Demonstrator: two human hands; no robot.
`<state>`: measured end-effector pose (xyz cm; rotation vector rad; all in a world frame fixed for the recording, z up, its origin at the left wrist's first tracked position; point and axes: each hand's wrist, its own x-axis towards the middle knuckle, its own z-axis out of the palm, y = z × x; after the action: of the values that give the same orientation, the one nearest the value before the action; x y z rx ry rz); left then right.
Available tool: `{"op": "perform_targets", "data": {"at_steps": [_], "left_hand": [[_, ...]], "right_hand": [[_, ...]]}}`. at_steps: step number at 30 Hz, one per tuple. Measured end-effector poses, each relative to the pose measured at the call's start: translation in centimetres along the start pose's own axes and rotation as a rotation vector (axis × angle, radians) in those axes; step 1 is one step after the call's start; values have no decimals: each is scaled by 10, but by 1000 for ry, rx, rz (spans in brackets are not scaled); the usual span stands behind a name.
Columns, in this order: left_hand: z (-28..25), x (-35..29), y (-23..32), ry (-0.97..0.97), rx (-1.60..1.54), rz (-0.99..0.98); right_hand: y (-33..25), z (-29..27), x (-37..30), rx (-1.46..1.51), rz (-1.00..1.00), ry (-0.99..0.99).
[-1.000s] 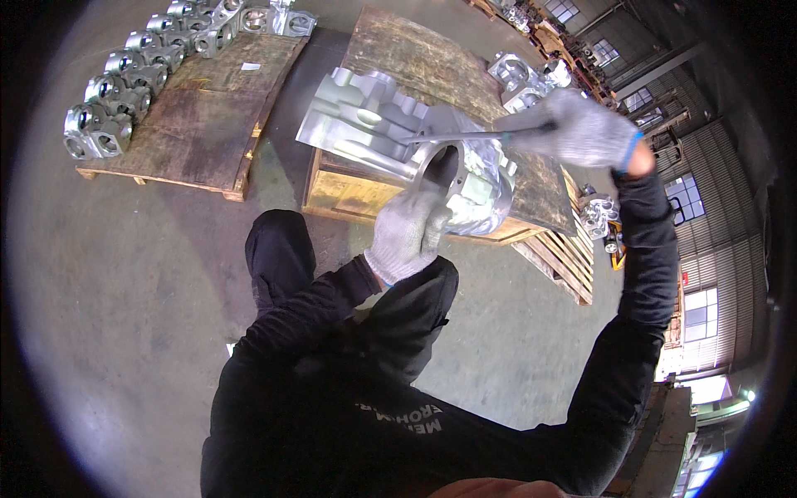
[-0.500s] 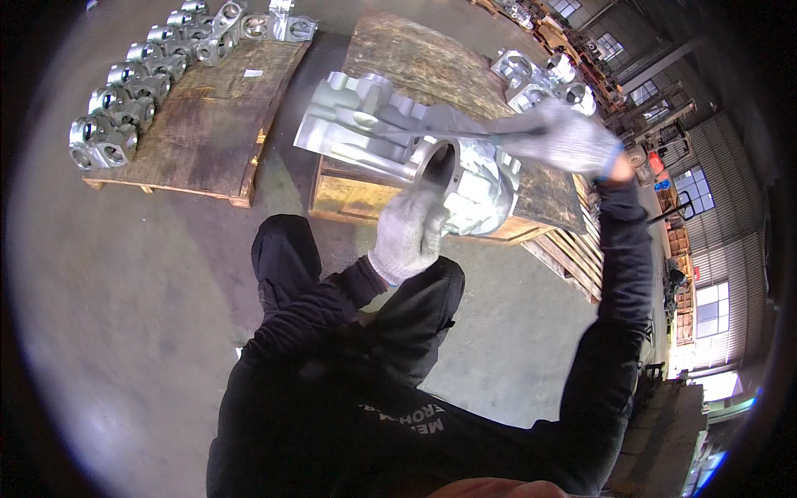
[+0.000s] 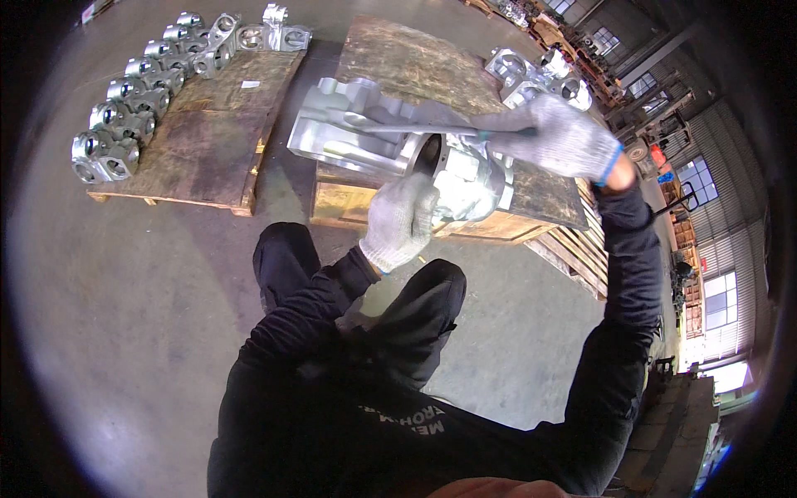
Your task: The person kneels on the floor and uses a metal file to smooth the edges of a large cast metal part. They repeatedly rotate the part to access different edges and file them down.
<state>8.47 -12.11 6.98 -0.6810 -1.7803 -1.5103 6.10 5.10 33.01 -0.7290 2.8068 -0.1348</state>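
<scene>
A large silvery metal casting (image 3: 353,124) with lobed sides and a round bore lies on a wooden crate in front of me. My left hand (image 3: 400,217), in a pale knit glove, is closed on the near rim of the bore, thumb uppermost. My right hand (image 3: 554,139), gloved too and slightly blurred, is wrapped round the handle end of a long slim file (image 3: 419,129). The file lies nearly level across the casting's upper side, its tip toward the left. What its underside touches is hard to make out.
The wooden crate (image 3: 415,58) bears more castings (image 3: 535,79) at its far right. On the left a low wooden pallet (image 3: 203,137) carries a row of similar silvery castings (image 3: 124,124). Slatted pallet boards (image 3: 573,249) stick out beyond the crate's right side.
My right hand and the file have shifted slightly left along the casting. My left hand keeps its hold on the rim. The whole view has moved a little.
</scene>
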Motion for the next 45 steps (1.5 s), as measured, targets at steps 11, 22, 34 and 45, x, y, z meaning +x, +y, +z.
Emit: {"op": "perform_targets", "data": {"at_steps": [11,22,34,45], "left_hand": [[6,10,-2,7,13,-54],[4,8,-4,9,2,22],[5,8,-5,32,-18,31],[9,16,-6,11,-16,-56]], "right_hand": [[3,-10,-7,-221,-11,26],[20,-35,10,-235,-163,-172],[48,-37,24,-151,-320,-162],[30,-41,21,-74,-274,-124]]}}
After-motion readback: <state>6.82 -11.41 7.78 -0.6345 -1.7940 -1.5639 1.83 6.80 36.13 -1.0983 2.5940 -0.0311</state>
